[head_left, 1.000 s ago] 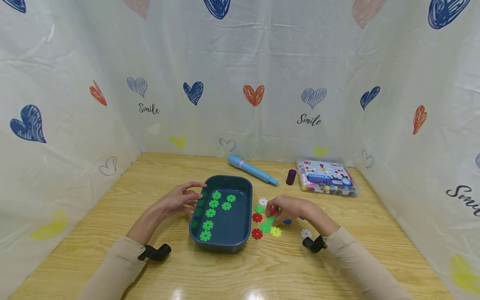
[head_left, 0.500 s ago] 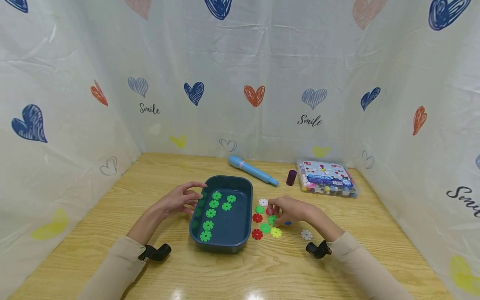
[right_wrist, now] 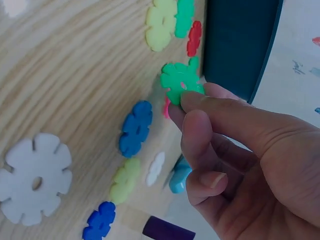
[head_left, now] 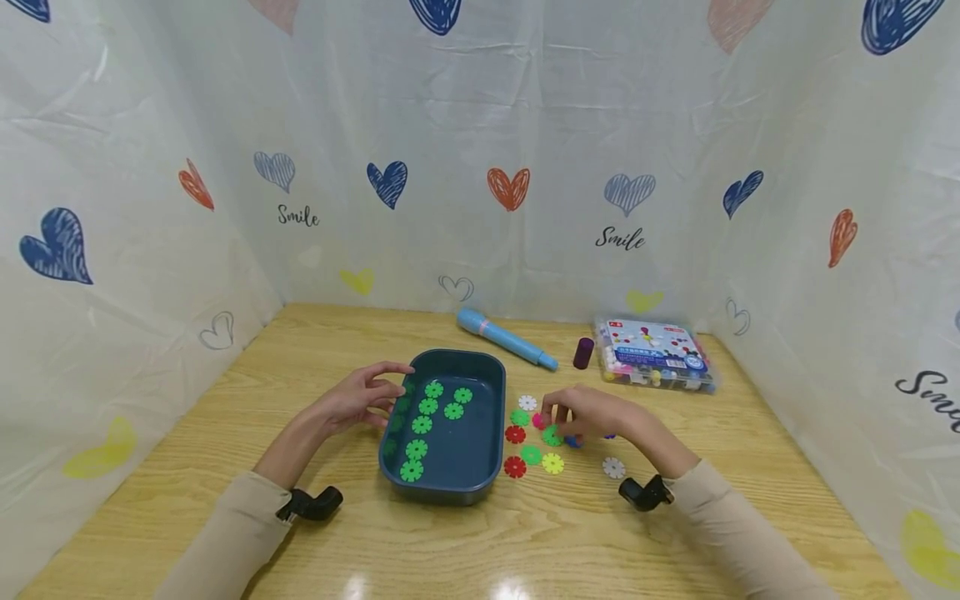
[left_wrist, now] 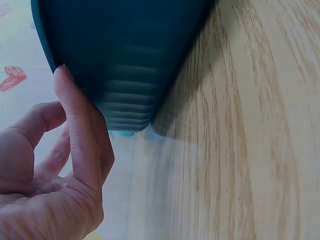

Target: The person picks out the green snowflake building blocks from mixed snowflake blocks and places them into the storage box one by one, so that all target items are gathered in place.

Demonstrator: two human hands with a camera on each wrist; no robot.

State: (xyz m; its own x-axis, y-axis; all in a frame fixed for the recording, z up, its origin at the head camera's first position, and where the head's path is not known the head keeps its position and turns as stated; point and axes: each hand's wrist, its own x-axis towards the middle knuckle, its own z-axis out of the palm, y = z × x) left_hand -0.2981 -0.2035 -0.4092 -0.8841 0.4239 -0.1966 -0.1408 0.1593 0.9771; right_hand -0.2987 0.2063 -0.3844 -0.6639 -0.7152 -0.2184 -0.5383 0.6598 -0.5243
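The right hand (head_left: 588,414) pinches a green disc (right_wrist: 181,81) between thumb and fingertips, its grip clamped on the disc's edge, just above the bench (head_left: 300,367) beside the tray (head_left: 491,467). Around it on the bench lie red (head_left: 514,434), yellow (head_left: 552,463), blue (right_wrist: 135,128) and white (head_left: 613,467) discs. The left hand (head_left: 352,402) rests against the tray's left wall, fingers relaxed and apart, holding nothing. Green discs (head_left: 422,425) lie inside the tray. Behind stand a blue pen (head_left: 505,338), a purple cap (head_left: 582,352) and a clear box (head_left: 652,354) with a label too small to read. The backdrop (head_left: 480,125) carries hearts and the word "Smile".
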